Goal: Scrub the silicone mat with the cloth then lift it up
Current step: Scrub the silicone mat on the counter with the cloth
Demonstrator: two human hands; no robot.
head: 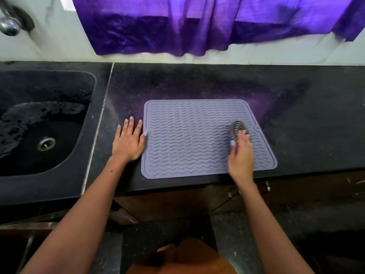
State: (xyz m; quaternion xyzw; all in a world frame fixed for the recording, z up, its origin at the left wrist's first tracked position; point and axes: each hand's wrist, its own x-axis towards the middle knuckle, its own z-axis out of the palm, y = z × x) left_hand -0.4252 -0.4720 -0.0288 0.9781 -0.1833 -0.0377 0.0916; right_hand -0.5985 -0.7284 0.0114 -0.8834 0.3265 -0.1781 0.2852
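A grey silicone mat (189, 139) with wavy ridges lies flat on the black countertop. My left hand (129, 141) rests flat on the counter at the mat's left edge, fingers spread, with the thumb touching the edge tab. My right hand (240, 155) is over the right part of the mat and grips a dark, wiry-looking scrubbing cloth (236, 128), which is pressed on the mat. The right hand and the cloth are blurred.
A black sink (83, 107) with a metal drain (46, 143) lies to the left, with a tap (9, 24) on the wall above. A purple curtain (197, 26) hangs behind the counter. The counter's front edge (197, 184) runs just below the mat.
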